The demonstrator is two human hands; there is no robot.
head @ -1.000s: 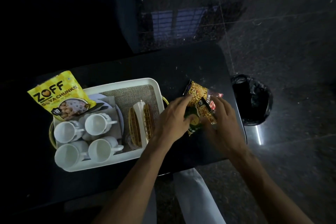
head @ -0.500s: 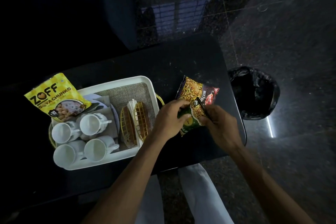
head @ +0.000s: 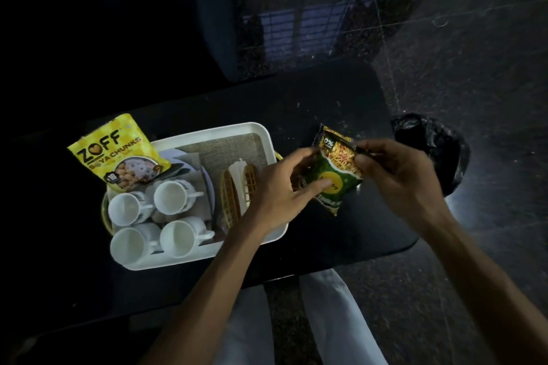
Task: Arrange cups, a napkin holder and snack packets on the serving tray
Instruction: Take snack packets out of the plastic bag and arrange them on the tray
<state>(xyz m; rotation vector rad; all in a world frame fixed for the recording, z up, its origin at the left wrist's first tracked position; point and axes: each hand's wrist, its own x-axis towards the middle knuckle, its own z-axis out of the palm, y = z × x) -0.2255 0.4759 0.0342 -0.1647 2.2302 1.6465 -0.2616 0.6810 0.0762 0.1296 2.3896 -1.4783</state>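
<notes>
While both hands [head: 341, 184] grip the green packet [head: 336, 175], it clears the tray [head: 268, 139].

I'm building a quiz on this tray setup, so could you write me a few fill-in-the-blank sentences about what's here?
The white tray holds ____ white cups.
The packet leaning at the tray's far left corner is coloured ____.
Both hands, left and right, hold a ____ snack packet.

Missing words: four; yellow; green

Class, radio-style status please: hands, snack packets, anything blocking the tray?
Left hand and right hand grip green packet beside tray. Yellow packet leans on tray's far corner. Nothing blocking.
</notes>
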